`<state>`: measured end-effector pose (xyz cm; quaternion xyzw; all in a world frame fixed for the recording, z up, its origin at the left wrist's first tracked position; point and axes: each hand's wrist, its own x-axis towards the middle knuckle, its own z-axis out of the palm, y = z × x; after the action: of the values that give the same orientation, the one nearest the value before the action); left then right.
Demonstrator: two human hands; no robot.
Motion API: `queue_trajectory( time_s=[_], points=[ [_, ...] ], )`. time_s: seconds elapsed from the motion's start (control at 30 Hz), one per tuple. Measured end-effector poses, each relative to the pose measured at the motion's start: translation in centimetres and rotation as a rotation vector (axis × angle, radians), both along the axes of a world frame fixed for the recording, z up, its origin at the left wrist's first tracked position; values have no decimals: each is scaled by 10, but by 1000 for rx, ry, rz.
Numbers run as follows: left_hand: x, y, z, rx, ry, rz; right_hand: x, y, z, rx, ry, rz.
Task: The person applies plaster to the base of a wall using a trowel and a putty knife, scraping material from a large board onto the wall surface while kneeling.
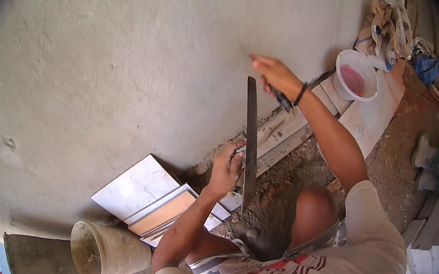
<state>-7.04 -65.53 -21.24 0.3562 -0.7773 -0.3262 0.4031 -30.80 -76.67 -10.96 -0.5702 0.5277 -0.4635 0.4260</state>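
My left hand is wrapped round the handle of a long, dark plastering trowel, seen nearly edge-on. Its blade stands almost upright in front of my knees, apart from the wall. Further right and higher, my right hand reaches toward the grey plastered wall, index finger stretched out. The other fingers curl round a small dark thing that shows below the palm near the wrist; its kind is hidden. Whether the fingertip touches the wall I cannot tell.
Several tiles lean at the wall's foot, left of me, beside a dirty bucket. A white tub with something reddish inside stands at the right, near crumpled sacks. Boards lie along the wall; rubble covers the ground.
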Motion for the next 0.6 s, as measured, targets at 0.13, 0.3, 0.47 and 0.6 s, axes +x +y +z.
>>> queue_trajectory(
  time_s=[0.13, 0.3, 0.47, 0.6],
  points=[
    [39, -17, -8, 153, 276, 76, -16, 13, -16, -48, -50, -50],
    [59, -24, 4, 263, 516, 160, 13, 117, -48, -474, 268, 260],
    [39, -25, 16, 123, 504, 198, 31, 171, -51, -350, 419, 472],
    [13, -20, 5, 192, 573, 159, 42, 140, -69, -307, 514, 389]
  ],
)
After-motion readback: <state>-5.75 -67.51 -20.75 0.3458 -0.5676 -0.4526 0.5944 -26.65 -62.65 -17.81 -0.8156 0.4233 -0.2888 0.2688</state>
